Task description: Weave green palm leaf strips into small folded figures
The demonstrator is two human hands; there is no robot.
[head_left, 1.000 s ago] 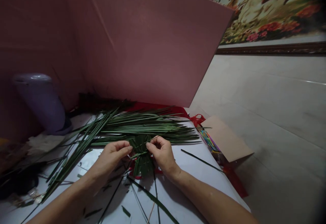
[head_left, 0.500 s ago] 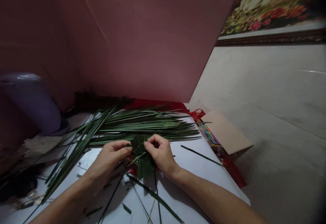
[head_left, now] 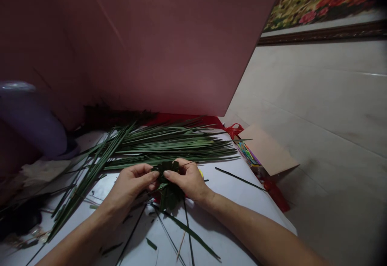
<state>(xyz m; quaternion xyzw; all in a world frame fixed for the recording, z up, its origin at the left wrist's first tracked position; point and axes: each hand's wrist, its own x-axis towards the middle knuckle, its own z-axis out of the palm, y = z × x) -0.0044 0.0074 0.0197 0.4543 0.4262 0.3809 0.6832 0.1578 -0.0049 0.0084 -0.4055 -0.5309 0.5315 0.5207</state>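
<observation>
Between my hands is a dark green piece of folded, woven leaf strips (head_left: 169,197), held just above the white table. My left hand (head_left: 136,179) pinches its left edge between thumb and fingers. From the other side my right hand (head_left: 189,179) grips it, the thumb pressed on its upper face and the fingers behind. Under the woven piece, something red shows in part. A long loose leaf strip (head_left: 195,235) lies on the table just below, with thin dark stems and small leaf scraps (head_left: 151,244) around it.
Long green leaves (head_left: 169,147) lie in a wide pile behind my hands, with another bundle (head_left: 87,189) slanting on the left. A purple container (head_left: 36,121) stands at the far left. A brown cardboard sheet (head_left: 269,149) sits past the table's right edge. A pink panel (head_left: 169,48) rises behind.
My right thumb has slid left and inward over the woven leaf piece, which is now turned and looks more bunched. The view has shifted slightly.
</observation>
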